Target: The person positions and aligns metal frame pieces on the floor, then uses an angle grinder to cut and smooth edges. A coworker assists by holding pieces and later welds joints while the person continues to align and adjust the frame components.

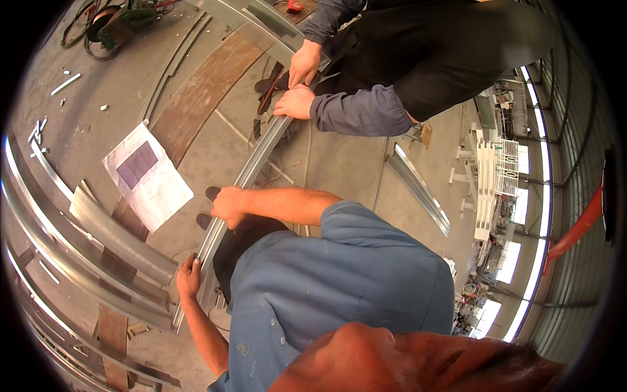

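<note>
A long silvery metal profile (256, 162) with lengthwise grooves slants across the middle, from low on the left up to the far side. My right hand (228, 205) is closed round it partway along. Nearer its low end, my left hand (189, 277) grips the outer edge, some of its fingers hidden by the metal. At the far part, a co-worker's two hands (295, 102) rest close together on the profile, beside the end of a wider metal piece (251, 25).
On the floor lie a paper sheet (149, 175) with a dark rectangle, brown boards (212, 85), and several long metal profiles (78, 261) at the left. An angled metal strip (418, 189) is at the right. White racks (485, 189) stand beyond; a reel-like machine (111, 27) is far left.
</note>
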Motion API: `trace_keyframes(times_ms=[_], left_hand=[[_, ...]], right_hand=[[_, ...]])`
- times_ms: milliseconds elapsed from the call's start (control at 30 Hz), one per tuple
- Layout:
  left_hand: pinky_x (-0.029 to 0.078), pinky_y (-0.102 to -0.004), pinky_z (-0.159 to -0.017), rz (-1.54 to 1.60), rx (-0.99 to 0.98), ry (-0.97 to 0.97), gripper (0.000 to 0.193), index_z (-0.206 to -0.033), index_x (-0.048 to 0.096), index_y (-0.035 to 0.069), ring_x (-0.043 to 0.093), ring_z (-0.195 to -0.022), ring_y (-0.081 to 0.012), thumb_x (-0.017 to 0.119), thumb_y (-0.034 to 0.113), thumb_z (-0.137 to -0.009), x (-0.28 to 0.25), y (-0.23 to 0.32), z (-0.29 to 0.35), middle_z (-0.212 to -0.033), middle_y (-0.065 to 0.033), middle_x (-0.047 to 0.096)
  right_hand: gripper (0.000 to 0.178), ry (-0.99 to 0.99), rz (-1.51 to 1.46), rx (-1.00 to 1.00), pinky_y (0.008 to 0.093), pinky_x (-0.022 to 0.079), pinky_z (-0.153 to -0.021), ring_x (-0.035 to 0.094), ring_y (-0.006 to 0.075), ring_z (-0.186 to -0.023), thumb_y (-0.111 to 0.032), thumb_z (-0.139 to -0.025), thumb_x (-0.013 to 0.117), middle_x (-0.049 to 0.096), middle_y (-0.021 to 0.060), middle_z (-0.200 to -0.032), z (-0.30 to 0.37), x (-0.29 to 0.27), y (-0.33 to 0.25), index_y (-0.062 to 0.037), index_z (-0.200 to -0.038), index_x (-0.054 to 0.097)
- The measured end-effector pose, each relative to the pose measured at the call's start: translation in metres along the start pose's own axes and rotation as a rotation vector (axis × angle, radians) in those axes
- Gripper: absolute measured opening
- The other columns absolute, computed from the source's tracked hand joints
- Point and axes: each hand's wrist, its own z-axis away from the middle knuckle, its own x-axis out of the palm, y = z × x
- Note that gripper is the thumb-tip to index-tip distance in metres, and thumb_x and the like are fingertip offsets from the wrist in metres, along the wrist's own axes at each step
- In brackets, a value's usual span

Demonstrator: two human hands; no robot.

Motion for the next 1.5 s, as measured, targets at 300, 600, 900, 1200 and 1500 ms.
trace_keyframes(times_ms=[300, 600, 900, 1200, 1500], left_hand=[[0.051, -0.0482, -0.103, -0.027, -0.034, -0.008, 0.054, -0.138, 0.069, 0.011, 0.066, -0.122, -0.0423, 0.06, 0.049, -0.101, 0.001, 0.004, 0.0, -0.13, -0.024, 0.07], [0.054, -0.0524, -0.098, -0.324, -0.021, -0.05, 0.078, -0.151, 0.053, 0.017, 0.066, -0.116, -0.0442, 0.074, 0.028, -0.077, 0.011, 0.071, -0.007, -0.127, -0.022, 0.069], [0.055, -0.0537, -0.096, -0.335, 0.016, -0.037, 0.067, -0.147, 0.056, 0.015, 0.069, -0.109, -0.0468, 0.061, 0.012, -0.08, 0.018, 0.069, -0.01, -0.122, -0.0266, 0.071], [0.054, -0.0546, -0.095, -0.345, 0.005, -0.037, 0.068, -0.146, 0.057, 0.015, 0.069, -0.108, -0.0474, 0.063, 0.012, -0.079, 0.013, 0.068, -0.01, -0.117, -0.0272, 0.073], [0.056, -0.0551, -0.09, -0.341, 0.018, -0.098, 0.082, -0.151, 0.051, 0.014, 0.07, -0.101, -0.0484, 0.068, 0.012, -0.071, 0.02, 0.039, -0.026, -0.105, -0.0246, 0.075]], right_hand=[[0.038, -0.009, -0.026, 0.01, 0.0474, 0.06, -0.084, 0.075, 0.0365, -0.096, -0.034, -0.066, 0.077, 0.078, 0.0143, -0.096, 0.009, -0.011, -0.006, -0.0123, -0.097, 0.079], [0.037, -0.029, 0.01, 0.009, 0.0486, 0.06, -0.085, 0.075, 0.0371, -0.098, -0.031, -0.069, 0.075, 0.078, 0.0155, -0.098, 0.003, -0.008, -0.007, -0.012, -0.101, 0.077], [0.036, -0.021, 0.111, 0.006, 0.0508, 0.059, -0.083, 0.074, 0.0363, -0.099, -0.025, -0.072, 0.075, 0.076, 0.0126, -0.099, 0.03, -0.009, 0.074, -0.0113, -0.105, 0.072], [0.039, 0.295, 0.271, -0.069, 0.05, 0.059, -0.08, 0.074, 0.0346, -0.093, -0.039, -0.075, 0.082, 0.075, 0.0107, -0.092, 0.083, -0.013, 0.159, -0.0111, -0.099, 0.069], [0.038, 0.236, 0.271, -0.016, 0.051, 0.06, -0.076, 0.074, 0.0374, -0.089, -0.042, -0.073, 0.083, 0.076, 0.0105, -0.089, 0.077, -0.012, 0.161, -0.014, -0.096, 0.071]])
